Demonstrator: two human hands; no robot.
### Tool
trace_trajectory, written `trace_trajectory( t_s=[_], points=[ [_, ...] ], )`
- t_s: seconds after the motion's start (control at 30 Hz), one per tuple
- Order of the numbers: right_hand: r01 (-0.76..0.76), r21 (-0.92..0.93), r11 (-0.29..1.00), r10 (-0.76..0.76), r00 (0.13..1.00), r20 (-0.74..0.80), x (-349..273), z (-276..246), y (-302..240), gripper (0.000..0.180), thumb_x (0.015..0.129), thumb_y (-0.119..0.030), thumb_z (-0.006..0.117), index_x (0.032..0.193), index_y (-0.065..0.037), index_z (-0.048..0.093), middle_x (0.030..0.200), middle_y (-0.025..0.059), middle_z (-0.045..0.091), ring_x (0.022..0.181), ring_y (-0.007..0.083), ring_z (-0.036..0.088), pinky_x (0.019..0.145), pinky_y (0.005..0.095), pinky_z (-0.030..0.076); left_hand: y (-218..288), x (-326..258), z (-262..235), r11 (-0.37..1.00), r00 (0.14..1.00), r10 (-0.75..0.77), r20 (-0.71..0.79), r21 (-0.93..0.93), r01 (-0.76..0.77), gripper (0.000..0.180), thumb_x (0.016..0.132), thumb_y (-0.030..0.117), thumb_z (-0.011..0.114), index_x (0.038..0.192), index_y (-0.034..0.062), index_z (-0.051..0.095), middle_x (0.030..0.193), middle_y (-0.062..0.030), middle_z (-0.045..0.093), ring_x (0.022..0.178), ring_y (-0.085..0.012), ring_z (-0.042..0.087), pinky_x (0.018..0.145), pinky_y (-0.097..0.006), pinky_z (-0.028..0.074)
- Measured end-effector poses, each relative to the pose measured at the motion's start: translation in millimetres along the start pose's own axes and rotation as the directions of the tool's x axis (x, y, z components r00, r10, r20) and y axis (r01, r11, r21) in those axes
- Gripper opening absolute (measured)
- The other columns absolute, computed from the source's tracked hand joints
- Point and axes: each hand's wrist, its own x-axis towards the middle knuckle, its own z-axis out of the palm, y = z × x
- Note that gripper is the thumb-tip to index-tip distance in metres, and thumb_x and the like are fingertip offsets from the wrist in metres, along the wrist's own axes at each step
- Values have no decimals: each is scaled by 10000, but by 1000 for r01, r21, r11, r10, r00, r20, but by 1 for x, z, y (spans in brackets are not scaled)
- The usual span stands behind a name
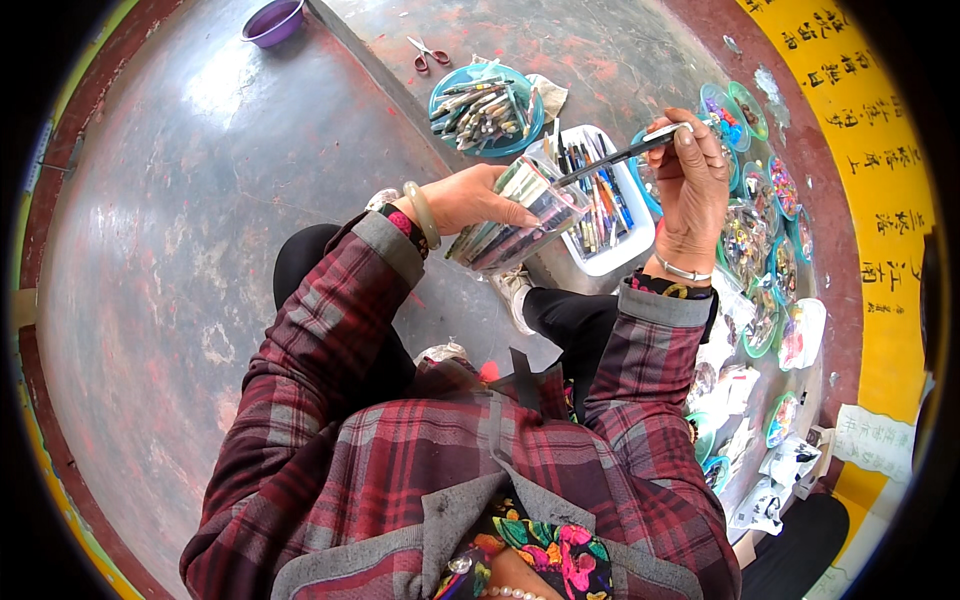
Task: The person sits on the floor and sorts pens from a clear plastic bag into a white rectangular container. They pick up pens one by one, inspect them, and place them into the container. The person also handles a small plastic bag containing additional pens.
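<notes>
Clear container of pens sits tilted in the left hand, in front of the person and above the floor; the fingers close around its side, the thumb across the top. Beyond it on the floor lie red-handled scissors, and just right of these stands a blue basin heaped with more pens. Next along, partly behind the container, is a white tub, also holding loose pens. Over this tub runs a long dark pen-like stick, its lower end at the container's upper edge; whether they touch, I cannot tell. The right hand pinches its other end between thumb and fingers. Farther right, many bowls, such as a green bowl, hold small mixed items.

The step in hand looks like handling one stick at the container; whether it is going in or coming out cannot be told. Either way, the next move seems to call for a steady left grip and the stick guided along its own length.
</notes>
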Motion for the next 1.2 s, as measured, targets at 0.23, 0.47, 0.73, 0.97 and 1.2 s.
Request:
trace_trajectory(
  t_s=[0.23, 0.47, 0.73, 0.97, 1.2],
  points=[
    [-14, 15, 1000, 13, 1000, 16, 0, 1, 0, 211, 872, -97, 592, 1036, 32, 617, 874, 111, 649, 687, 114, 579, 637, 226, 479, -7, 3, -4, 999, 1000, -14, 9, -31, 14, 501, 749, 145, 742, 1176, -2, 527, 1062, -64, 620, 957, -138, 566, 905, -287, 418],
    [-40, 11, 999, 40, 999, 14, -1, 2, 0, 204, 874, -96, 589, 1031, 33, 615, 856, 107, 649, 677, 113, 574, 630, 227, 476, -8, 4, -3, 998, 1000, -29, 4, -57, 29, 507, 753, 143, 739, 1185, -8, 520, 1087, -72, 609, 974, -148, 564, 910, -294, 421],
    [-137, -57, 989, 133, 989, -61, 5, -11, 3, 209, 866, -106, 606, 1023, 32, 617, 809, 86, 647, 646, 94, 570, 596, 197, 467, -7, 4, -4, 1000, 1000, 1, -9, -17, -1, 487, 759, 123, 730, 1177, -12, 520, 1070, -68, 613, 957, -142, 571, 895, -283, 431],
    [-195, -60, 979, 194, 981, -26, 5, -7, 8, 203, 856, -93, 618, 1019, 28, 619, 797, 65, 646, 637, 85, 573, 585, 190, 467, -7, 4, -3, 998, 1000, -24, -8, -57, 23, 479, 774, 108, 713, 1189, -13, 509, 1084, -62, 604, 960, -134, 565, 890, -276, 429],
    [-120, -164, 979, 114, 992, -50, 6, -1, 15, 161, 832, -65, 637, 981, -3, 635, 765, 40, 639, 618, 83, 577, 569, 189, 455, -3, 2, -1, 997, 999, -22, -27, -73, 20, 458, 796, 104, 693, 1198, -12, 506, 1091, -57, 599, 969, -130, 559, 894, -276, 426]
  ],
)
